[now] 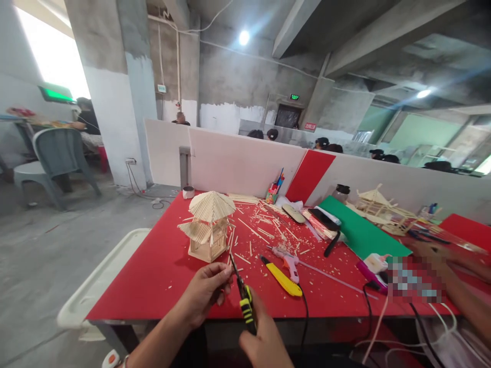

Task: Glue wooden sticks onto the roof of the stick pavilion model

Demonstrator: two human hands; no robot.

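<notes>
My right hand (264, 337) is wrapped round a pair of pliers (245, 301) with black and neon-yellow handles. Its narrow dark jaws point away from me, up past my left fingertips. Close beside them, my left hand (205, 292) is closed in a pinch; whatever lies between thumb and fingers is too small to make out. Just beyond my hands stands a small pavilion model (209, 225) built of thin wooden sticks, with a two-tiered roof. Loose sticks (255, 230) and cut bits lie scattered to its right on the red tabletop (153, 276).
Right of my hands lie a yellow utility knife (282, 278) and a pink glue gun (286, 259) with its cord. Farther right are a green board (362, 230), another stick model (379, 207) and a co-worker's arm (441, 271). A white partition (238, 158) borders the far edge.
</notes>
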